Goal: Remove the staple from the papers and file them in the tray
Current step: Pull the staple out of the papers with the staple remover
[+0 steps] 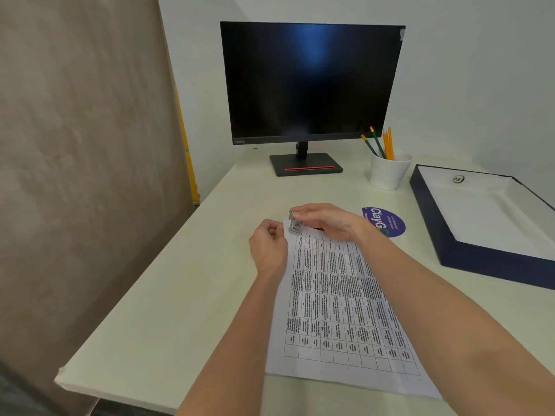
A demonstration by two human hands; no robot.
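Note:
The papers, white sheets printed with a table, lie flat in the middle of the desk. My right hand holds a small metal staple remover at the papers' far left corner. My left hand pinches that same corner, just beside the remover. The staple itself is too small to make out. The tray, dark blue with a white inside, sits at the right of the desk.
A black monitor stands at the back of the desk. A white cup with pencils is to its right. A round purple sticker lies just beyond my right wrist. A beige panel runs along the left.

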